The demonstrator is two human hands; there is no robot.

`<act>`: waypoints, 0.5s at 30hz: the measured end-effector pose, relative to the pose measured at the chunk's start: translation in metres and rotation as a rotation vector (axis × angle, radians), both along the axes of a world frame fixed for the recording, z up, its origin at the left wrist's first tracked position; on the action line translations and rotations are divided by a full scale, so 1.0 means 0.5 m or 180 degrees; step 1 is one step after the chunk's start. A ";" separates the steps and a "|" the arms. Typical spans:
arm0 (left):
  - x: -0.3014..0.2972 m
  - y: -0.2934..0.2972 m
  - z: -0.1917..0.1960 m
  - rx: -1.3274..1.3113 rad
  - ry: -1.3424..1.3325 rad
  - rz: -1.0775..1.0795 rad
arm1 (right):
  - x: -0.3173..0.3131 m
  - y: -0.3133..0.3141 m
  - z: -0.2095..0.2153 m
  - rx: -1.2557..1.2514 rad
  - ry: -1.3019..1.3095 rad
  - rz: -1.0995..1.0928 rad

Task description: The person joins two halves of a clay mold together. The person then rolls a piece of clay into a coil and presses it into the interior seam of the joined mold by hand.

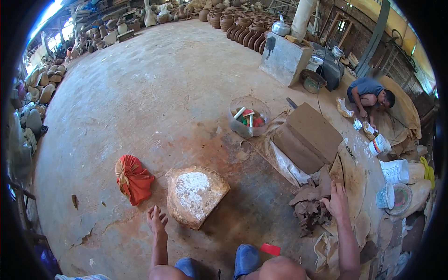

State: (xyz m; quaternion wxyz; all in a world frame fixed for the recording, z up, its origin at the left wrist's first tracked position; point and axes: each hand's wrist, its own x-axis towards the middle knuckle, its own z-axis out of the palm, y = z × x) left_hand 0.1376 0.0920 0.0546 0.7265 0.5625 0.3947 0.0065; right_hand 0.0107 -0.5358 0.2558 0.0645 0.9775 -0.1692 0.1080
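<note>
My left hand [157, 220] hovers over the floor beside a plaster mould-like block [214, 189], its fingers loosely bent and apart, with nothing in them. White powder coats the block's rounded top. At the block's left lies a red cloth bundle [135, 179], gathered and tied with a tan part. My right hand [337, 204] reaches to a heap of torn brown clay [308, 205], thumb and stretched fingers spread against its right edge. Behind the heap stands a large rectangular clay block [310, 133] on sheeting.
A clear plastic tub [249, 116] holds coloured tools. A small red piece [270, 249] lies near my blue shoes [246, 259]. At the right, a person [368, 95] crouches near white buckets [379, 145]. Rows of clay pots [245, 30] stand behind a concrete block [284, 56].
</note>
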 end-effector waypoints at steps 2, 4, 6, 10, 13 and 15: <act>0.021 -0.001 0.015 0.0179 -0.0318 0.0001 | 0.021 -0.007 0.007 0.0460 0.1063 -0.0738; 0.034 -0.001 0.030 0.0188 -0.0413 -0.0069 | -0.003 0.003 -0.012 0.0504 0.1188 -0.0811; 0.047 -0.019 0.038 0.0300 -0.0488 -0.0212 | -0.033 -0.009 -0.041 0.0178 0.0824 -0.0857; 0.039 0.025 0.060 0.0292 -0.0751 -0.0215 | -0.013 0.008 -0.119 0.0041 -0.0354 -0.0141; 0.023 0.034 0.076 0.0327 -0.0709 -0.0297 | 0.022 0.000 -0.100 -0.0343 -0.0251 -0.0109; 0.013 0.009 0.065 0.0337 -0.0689 -0.0439 | 0.011 -0.016 -0.098 -0.0389 -0.0087 -0.0245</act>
